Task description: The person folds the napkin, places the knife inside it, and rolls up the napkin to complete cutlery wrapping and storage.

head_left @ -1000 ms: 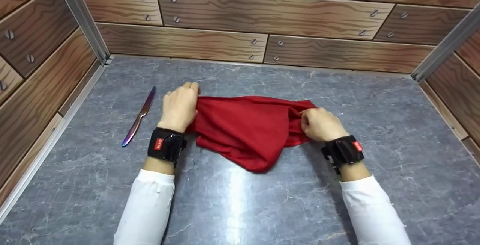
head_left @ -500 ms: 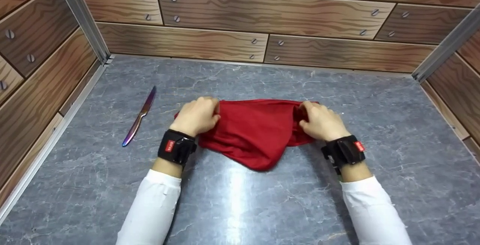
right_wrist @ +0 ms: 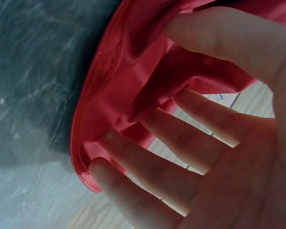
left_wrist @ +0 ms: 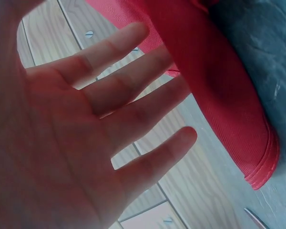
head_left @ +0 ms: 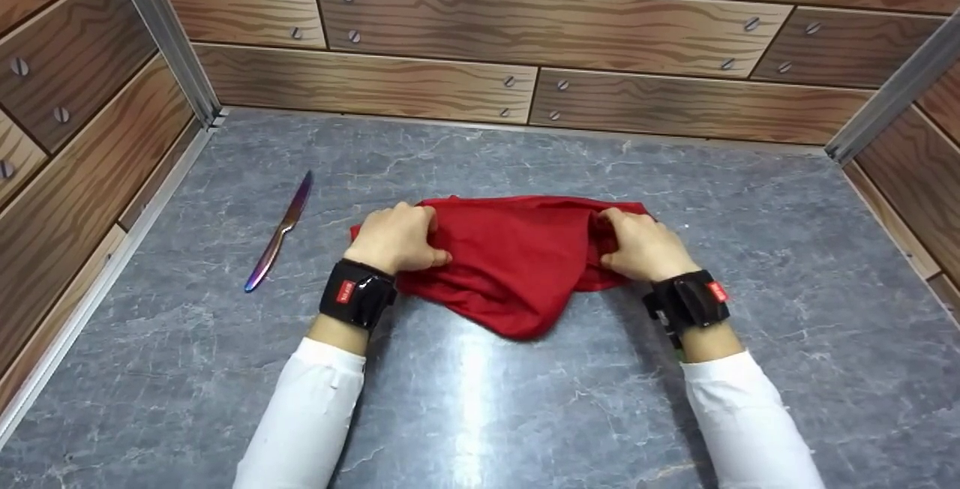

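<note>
A rumpled red cloth [head_left: 510, 249] with a stitched hem lies on the grey surface between both hands, its lower middle drooping to a rounded point toward the person. My left hand [head_left: 396, 238] is over its left part, thumb apart from the fingers. In the left wrist view the fingers [left_wrist: 133, 117] are spread, their tips right at the cloth's folded edge. At the right end is my right hand [head_left: 646, 245], thumb and fingers apart. Its fingers [right_wrist: 148, 164] lie loosely against the folds in the right wrist view, and the thumb [right_wrist: 214, 31] overlaps a fold.
A knife [head_left: 279, 234] with a purple, iridescent sheen lies left of the cloth, its blade pointing away. Wood-patterned walls [head_left: 450, 24] enclose the grey marbled tabletop [head_left: 525, 414] at the back and both sides.
My left hand has let go of the cloth's left end and moved right and slightly nearer over it. My right hand's fingers have loosened at the right end, thumb now apart.
</note>
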